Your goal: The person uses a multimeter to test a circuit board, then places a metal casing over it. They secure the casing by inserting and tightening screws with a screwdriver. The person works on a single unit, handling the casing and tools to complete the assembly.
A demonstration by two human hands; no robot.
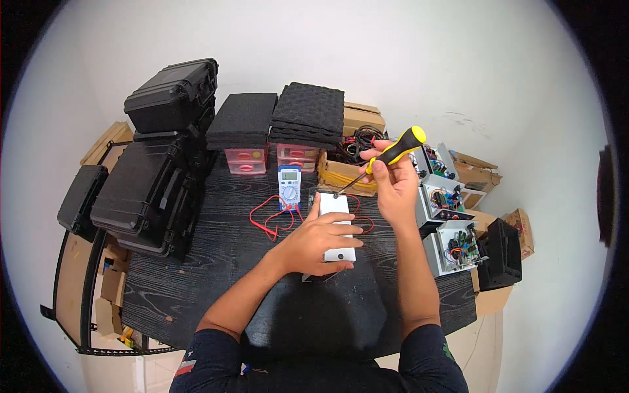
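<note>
A white rectangular metal box (334, 204) lies on the dark table in front of me, with a dark screw at its near end. My left hand (318, 239) is laid across the box and holds it, the fingers reaching over to its right side. In my right hand (396, 188) is a yellow-and-black screwdriver (401, 148), gripped by the handle and tilted. Its shaft slants down to the left, and the tip meets the far end of the box's top. A blue-and-white multimeter (289, 188) with red leads lies just beyond my left hand.
Black hard cases (141, 190) are stacked at the left. Dark foam sheets (308, 114) top small pink drawer units (246, 162) at the back. A cardboard box (347, 175) holds cables. Open white housings with circuit boards (452, 245) line the table's right edge.
</note>
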